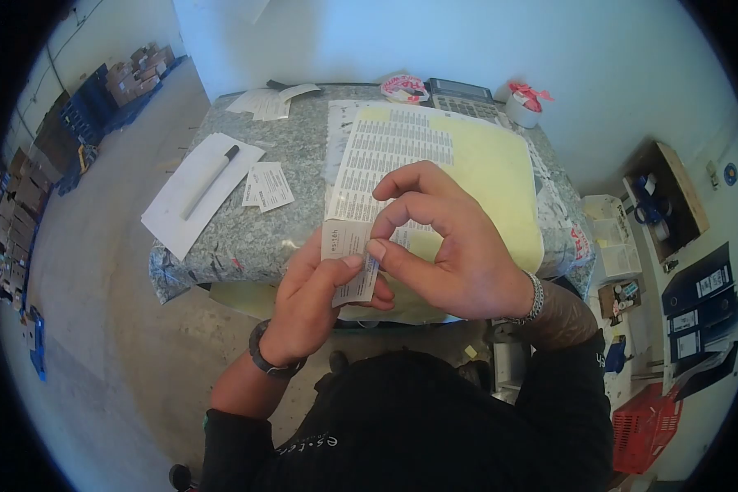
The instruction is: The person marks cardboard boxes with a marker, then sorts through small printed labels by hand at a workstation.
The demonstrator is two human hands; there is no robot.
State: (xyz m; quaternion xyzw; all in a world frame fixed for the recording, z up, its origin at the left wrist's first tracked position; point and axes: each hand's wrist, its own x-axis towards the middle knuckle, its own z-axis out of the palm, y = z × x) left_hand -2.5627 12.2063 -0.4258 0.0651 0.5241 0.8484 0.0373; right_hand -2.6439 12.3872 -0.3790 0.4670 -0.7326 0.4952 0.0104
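Above the table point(246, 238), I see my left hand point(307, 299) gripping a label point(348, 258). My right hand point(447, 250) pinches its edge, seemingly to peel it.

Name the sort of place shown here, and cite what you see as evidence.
Probably a warehouse or stockroom office: stacked cardboard boxes along the floor, binders on the right, a calculator and printed lists on the table.

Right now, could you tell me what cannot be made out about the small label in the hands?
Head view only:
- Print on the small label: too small to read.
- Its lower right part: covered by the right hand and left hand fingertips.
- Rows on the printed sheet: too small; the near edge is hidden behind the hands.
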